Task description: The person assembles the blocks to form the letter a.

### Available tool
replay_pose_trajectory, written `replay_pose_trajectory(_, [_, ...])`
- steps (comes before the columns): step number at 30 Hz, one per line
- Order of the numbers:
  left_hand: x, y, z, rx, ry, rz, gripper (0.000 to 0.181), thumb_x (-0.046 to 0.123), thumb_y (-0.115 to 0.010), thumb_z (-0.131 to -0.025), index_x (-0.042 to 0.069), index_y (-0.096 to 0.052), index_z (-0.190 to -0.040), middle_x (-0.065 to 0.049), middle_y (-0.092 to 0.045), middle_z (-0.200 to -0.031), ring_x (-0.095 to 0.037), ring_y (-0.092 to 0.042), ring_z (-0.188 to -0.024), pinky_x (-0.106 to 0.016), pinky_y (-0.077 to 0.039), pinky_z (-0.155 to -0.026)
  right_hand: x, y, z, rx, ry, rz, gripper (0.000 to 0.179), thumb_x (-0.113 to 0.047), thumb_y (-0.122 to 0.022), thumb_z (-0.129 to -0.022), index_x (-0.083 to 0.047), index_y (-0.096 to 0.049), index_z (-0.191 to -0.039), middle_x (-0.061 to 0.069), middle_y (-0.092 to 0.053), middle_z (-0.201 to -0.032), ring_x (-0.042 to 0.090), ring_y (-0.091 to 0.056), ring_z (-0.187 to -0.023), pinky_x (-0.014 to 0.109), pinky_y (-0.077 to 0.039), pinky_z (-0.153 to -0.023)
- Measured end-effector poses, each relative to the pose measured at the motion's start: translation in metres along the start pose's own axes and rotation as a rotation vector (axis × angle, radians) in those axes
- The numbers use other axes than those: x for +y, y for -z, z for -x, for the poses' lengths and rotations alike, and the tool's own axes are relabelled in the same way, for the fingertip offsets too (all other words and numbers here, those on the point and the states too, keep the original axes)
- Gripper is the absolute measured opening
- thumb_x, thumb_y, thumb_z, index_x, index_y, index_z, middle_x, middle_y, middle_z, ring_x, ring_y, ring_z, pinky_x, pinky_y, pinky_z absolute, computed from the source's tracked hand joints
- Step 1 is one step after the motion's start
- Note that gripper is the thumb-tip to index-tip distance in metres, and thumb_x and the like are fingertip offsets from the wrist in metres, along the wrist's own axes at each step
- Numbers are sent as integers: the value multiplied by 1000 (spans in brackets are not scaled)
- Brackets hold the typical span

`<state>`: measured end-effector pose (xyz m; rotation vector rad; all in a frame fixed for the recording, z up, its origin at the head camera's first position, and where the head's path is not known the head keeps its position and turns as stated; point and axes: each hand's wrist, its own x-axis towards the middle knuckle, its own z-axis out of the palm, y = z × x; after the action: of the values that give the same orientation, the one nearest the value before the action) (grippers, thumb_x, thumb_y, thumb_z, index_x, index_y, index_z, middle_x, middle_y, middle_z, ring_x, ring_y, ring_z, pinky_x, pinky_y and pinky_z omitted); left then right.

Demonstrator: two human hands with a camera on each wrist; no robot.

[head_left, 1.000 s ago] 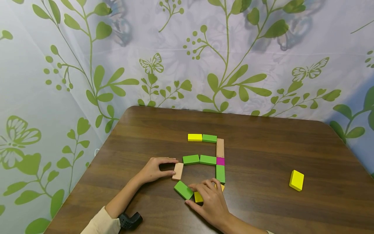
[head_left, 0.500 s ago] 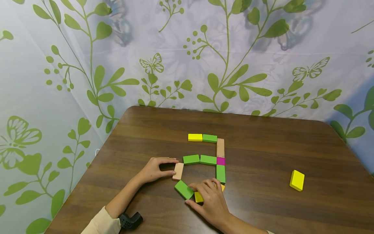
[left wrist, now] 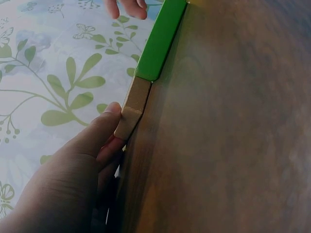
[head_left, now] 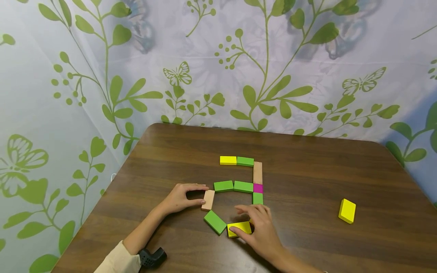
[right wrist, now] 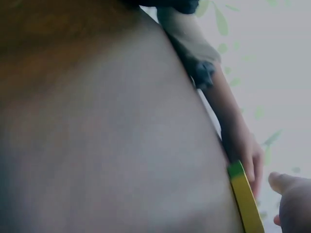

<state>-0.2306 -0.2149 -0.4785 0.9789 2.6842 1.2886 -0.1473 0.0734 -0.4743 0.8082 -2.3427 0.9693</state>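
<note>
A plain wooden block point(head_left: 208, 200) lies in my left hand's point(head_left: 180, 198) pinch, thumb at the near end and forefinger at the far end. In the left wrist view, a green block point(left wrist: 162, 41) lies beyond that wooden block point(left wrist: 132, 112). My right hand point(head_left: 261, 231) hovers at the near-right corner of the block outline, thumb extended over a yellow block point(head_left: 235, 230). The right wrist view shows the thumb point(right wrist: 291, 191) apart from the yellow block point(right wrist: 247, 204). A green block point(head_left: 215, 222) touches the yellow one's left end. Another yellowish piece is mostly hidden behind the right hand.
Two green blocks point(head_left: 223, 186) form a middle row, meeting a magenta block point(head_left: 258, 188). Above stand a wooden block point(head_left: 257, 172), a green one point(head_left: 245, 161) and a yellow one point(head_left: 228, 160). A separate yellow block point(head_left: 347, 211) lies right on the brown table point(head_left: 307, 170).
My right hand has let go near the green and yellow blocks and shifted to the right, uncovering more of the yellow block. The left hand and wooden block have stayed put.
</note>
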Motion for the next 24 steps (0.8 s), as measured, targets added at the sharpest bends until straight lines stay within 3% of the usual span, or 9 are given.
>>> replay_pose_trajectory(7, [-1, 0, 1, -2, -3, -2, 43, 40, -70, -81, 22, -64, -119, 7, -61, -119, -14, -54, -113, -39, -43, -94, 30, 31, 6, 96, -72, 36, 50, -25, -83, -66, -8, -64, -108, -2, -65, -95, 16, -48, -91, 39, -29, -85])
replay_pose_trajectory(16, [-2, -1, 0, -1, -11, -3, 43, 39, -69, -81, 21, -64, -120, 7, -61, -119, -14, -54, -112, -39, -44, -94, 83, 90, 26, 248, -250, 226, 45, -6, -79, -66, -2, -64, -108, 13, -65, -98, 29, -47, -92, 44, -28, -76])
replay_pose_trajectory(20, [-2, -1, 0, -1, -9, 2, 43, 39, -69, -81, 21, -64, -120, 7, -61, -119, -15, -54, -113, -39, -43, -94, 102, 116, 40, 248, -350, 300, 49, -10, -79, -68, 2, -60, -111, 23, -61, -105, 40, -47, -96, 53, -29, -77])
replay_pose_trajectory(24, [-3, -1, 0, -5, -7, 9, 44, 39, -69, -81, 21, -64, -120, 6, -60, -120, -15, -53, -114, -40, -43, -95, 117, 140, 52, 190, -458, 352, 58, -16, -78, -72, 4, -52, -120, 31, -52, -116, 50, -41, -101, 62, -28, -79])
